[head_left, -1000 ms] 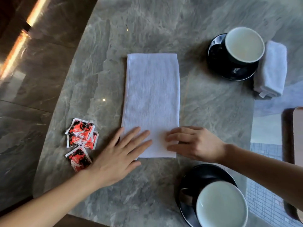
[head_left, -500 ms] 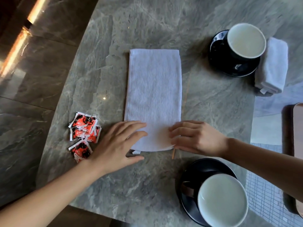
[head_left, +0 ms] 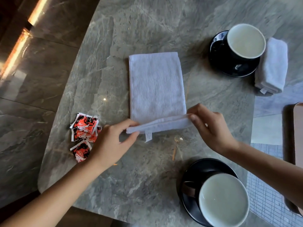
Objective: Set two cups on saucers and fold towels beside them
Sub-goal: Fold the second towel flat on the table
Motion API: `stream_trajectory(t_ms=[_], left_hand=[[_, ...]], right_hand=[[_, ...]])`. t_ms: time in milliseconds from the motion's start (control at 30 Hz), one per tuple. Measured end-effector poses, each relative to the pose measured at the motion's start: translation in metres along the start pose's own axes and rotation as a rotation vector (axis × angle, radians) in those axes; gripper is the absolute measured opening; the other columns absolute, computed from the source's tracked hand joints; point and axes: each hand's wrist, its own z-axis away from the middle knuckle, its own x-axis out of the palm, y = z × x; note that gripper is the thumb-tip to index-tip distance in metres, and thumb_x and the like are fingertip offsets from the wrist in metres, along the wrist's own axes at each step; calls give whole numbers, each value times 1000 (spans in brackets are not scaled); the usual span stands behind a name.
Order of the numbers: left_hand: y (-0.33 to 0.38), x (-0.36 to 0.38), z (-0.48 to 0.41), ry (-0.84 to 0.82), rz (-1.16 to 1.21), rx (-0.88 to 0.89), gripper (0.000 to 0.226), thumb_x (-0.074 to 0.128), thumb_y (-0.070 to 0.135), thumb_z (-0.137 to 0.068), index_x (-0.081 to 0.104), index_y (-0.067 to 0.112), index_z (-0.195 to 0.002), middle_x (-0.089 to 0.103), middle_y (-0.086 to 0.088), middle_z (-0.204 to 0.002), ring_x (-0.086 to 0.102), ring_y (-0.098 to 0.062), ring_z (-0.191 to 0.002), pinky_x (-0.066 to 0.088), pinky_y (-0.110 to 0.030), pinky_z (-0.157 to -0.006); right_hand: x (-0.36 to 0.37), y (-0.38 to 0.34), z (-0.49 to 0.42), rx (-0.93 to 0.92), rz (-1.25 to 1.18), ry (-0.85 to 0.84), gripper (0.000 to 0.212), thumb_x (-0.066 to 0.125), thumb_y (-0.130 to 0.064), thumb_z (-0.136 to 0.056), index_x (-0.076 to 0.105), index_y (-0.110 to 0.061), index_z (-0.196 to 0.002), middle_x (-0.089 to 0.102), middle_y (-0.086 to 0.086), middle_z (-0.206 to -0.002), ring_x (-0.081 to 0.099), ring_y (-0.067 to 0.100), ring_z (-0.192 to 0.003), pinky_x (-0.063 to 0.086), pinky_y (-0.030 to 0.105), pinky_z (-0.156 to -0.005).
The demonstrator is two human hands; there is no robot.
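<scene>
I find no legible text: the red sachets (head_left: 84, 133) at nine o'clock carry white print too blurred to read, and the towel's tag (head_left: 148, 135) likewise.

This looks like a café or hotel lounge rather than a home. A grey marble-look table (head_left: 147, 27) with a rounded corner fills most of the frame. Dark cups with pale insides sit on black saucers at upper right (head_left: 232, 66) and lower right (head_left: 193, 177), a folded white hand towel (head_left: 272, 66) beside the upper one. Red-and-white single-serve sachets (head_left: 84, 128), possibly sugar, lie at left centre. Polished stone floor tiles (head_left: 24, 120) with a warm light strip (head_left: 18, 51) run along the left edge.
</scene>
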Motion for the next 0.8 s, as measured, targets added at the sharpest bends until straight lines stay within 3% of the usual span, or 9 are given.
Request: stream_trajectory(t_ms=[67, 167, 300, 400, 467, 567, 633, 733, 800], left_hand=[[3, -4, 0, -1, 175, -87, 19, 61, 37, -82, 69, 23, -91, 74, 11, -87, 68, -1, -82, 51, -20, -73], [14, -10, -1, -83, 364, -192, 14, 60, 29, -83, 69, 21, -91, 74, 18, -88, 66, 5, -84, 46, -8, -72], [27, -15, 1, -189, 501, -307, 15, 53, 17, -85, 68, 20, -86, 73, 19, -80, 65, 8, -79, 45, -4, -68], [30, -14, -1, -151, 606, -421, 18, 54, 23, -84, 70, 16, -87, 74, 13, -81, 66, 6, -76, 45, -4, -62], [29, -12, -7, -94, 619, -480, 18, 53, 23, -88, 70, 16, -88, 74, 12, -78, 65, 5, -71, 44, -5, -56], [24, -8, -21, -25, 569, -477, 18, 51, 21, -91, 69, 16, -89, 74, 11, -82, 66, 1, -79, 49, -9, -66], [21, -3, -30, 16, 529, -473, 19, 51, 21, -93, 68, 14, -89, 73, 5, -84, 65, -2, -77, 49, -13, -67], [18, 1, -46, 83, 495, -451, 20, 51, 20, -94, 66, 15, -82, 67, 2, -82, 60, 1, -70, 45, -9, -61], [13, 1, -57, 98, 465, -453, 25, 51, 22, -94, 66, 6, -82, 64, -4, -83, 56, -6, -73, 42, -13, -60]], right_hand=[[0, -1, -1, 96, -53, -6, 18, 45, -35, -96, 52, -23, -85, 54, 3, -69, 47, 11, -55, 40, 16, -52], [-2, -4, -4, 288, -208, -101, 19, 49, -25, -97, 56, -19, -80, 55, -4, -68, 50, 8, -59, 48, 26, -56], [-9, -11, -8, 456, -378, -283, 25, 47, -18, -98, 60, -7, -80, 48, -5, -62, 45, 5, -54, 41, 18, -49], [-10, -15, -12, 532, -426, -279, 28, 46, -21, -98, 59, -7, -78, 47, -5, -60, 44, 6, -53, 40, 17, -48], [-10, -15, -17, 553, -428, -212, 29, 46, -26, -97, 59, -12, -75, 50, 1, -62, 48, 12, -56, 44, 24, -51], [-8, -10, -27, 575, -424, -141, 29, 47, -29, -97, 59, -14, -76, 56, 5, -69, 56, 16, -63, 54, 37, -63], [-7, -6, -35, 580, -435, -136, 22, 49, -27, -97, 61, -13, -86, 62, 2, -76, 63, 12, -70, 58, 35, -69], [-6, -1, -48, 550, -417, -144, 9, 57, -16, -93, 62, -10, -96, 68, 6, -88, 67, 10, -76, 60, 28, -66], [-5, 4, -56, 528, -327, -109, 11, 58, -13, -93, 64, -4, -97, 68, 13, -91, 67, 13, -73, 59, 26, -60]])
